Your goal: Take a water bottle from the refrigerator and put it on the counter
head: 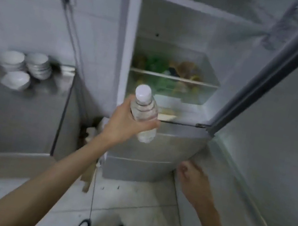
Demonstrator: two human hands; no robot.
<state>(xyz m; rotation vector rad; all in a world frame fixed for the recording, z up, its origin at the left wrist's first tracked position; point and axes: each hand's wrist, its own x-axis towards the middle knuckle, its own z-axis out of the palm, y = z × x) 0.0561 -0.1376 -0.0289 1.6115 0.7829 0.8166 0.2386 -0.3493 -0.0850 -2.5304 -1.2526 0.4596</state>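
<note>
My left hand is wrapped around a clear water bottle with a white cap, held upright in front of the open refrigerator. The bottle is outside the fridge, just before its lower shelf edge. My right hand is lower right, fingers curled near the bottom edge of the open refrigerator door; the blur hides whether it touches the door. The steel counter lies to the left of the fridge.
Stacks of white bowls stand at the back of the counter. A black cable runs down the tiled wall from a socket. A crisper drawer in the fridge holds green and brown food. My shoes show on the tiled floor below.
</note>
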